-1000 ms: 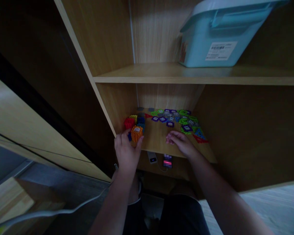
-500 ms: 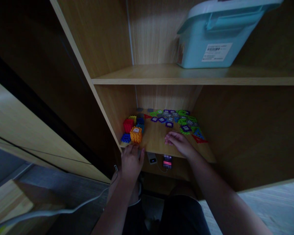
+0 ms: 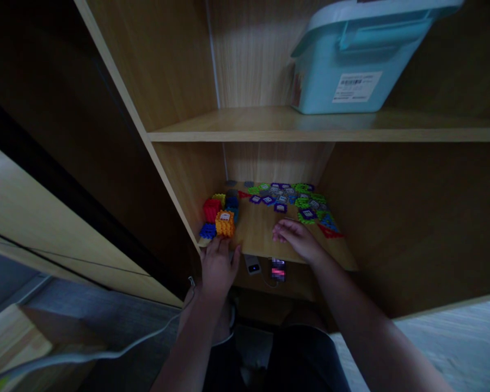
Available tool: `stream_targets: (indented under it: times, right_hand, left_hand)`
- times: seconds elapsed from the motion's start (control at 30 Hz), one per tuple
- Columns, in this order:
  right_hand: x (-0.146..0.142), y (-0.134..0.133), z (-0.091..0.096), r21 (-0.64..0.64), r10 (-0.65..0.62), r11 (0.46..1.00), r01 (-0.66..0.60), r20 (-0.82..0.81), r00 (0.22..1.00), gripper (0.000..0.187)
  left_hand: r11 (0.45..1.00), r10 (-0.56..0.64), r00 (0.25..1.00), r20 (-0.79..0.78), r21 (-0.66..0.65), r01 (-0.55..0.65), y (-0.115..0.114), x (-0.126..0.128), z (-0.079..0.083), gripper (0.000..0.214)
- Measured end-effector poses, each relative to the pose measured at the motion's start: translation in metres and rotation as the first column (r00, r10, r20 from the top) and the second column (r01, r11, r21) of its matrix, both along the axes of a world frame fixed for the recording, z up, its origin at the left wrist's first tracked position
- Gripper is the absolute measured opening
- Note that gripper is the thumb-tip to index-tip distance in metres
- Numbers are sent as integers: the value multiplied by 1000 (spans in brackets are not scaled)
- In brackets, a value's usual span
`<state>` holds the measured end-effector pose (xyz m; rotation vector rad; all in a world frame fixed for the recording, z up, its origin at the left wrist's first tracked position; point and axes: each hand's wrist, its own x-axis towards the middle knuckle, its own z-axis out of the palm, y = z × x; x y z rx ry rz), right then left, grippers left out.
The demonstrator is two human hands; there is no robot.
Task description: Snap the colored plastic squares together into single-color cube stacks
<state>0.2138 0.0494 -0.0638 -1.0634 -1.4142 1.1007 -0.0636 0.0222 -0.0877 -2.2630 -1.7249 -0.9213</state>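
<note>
My left hand (image 3: 219, 265) rests at the front edge of the lower shelf, just below a stack of orange tiles (image 3: 225, 224). Its fingers are stretched forward, with the thumb spread away. Beside the orange stack are red tiles (image 3: 211, 210), blue tiles (image 3: 208, 231) and yellow tiles (image 3: 219, 198). My right hand (image 3: 294, 236) is over the middle of the shelf board, fingers curled in together; whether anything is inside them is hidden. Beyond it, green, purple and grey flat tiles (image 3: 280, 208) lie spread out, with a red triangular tile (image 3: 330, 232) at the right.
A lidded turquoise bin (image 3: 343, 71) stands on the upper shelf (image 3: 261, 121). Below the lower board lie a phone (image 3: 278, 269) with a lit screen and a small device (image 3: 252, 266) joined by a cable. A pale cable (image 3: 118, 353) crosses at the lower left.
The view has shifted very slightly, so the cabinet and tiles sit a little further left. Both hands keep nearly the same pose and place.
</note>
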Motion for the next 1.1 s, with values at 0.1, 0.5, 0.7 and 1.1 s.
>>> stream_targets:
  times: [0.1, 0.5, 0.7, 1.1]
  right_hand:
    - [0, 0, 1, -5, -1, 1000, 1, -3, 1000, 54]
    - [-1, 0, 3, 0, 6, 1000, -6, 16, 1000, 49]
    - [-2, 1, 5, 9, 27, 1000, -27, 9, 1000, 48]
    - [-6, 11, -6, 86, -106, 992, 94, 158, 982, 45]
  left_hand:
    - [1000, -9, 1000, -1, 7, 9, 2, -1, 1, 32]
    - [999, -40, 999, 12, 18, 40, 5, -4, 1, 31]
    - [993, -47, 998, 45, 109, 42, -8, 4, -3, 25]
    - [962, -264, 963, -46, -76, 260, 18, 79, 12, 26]
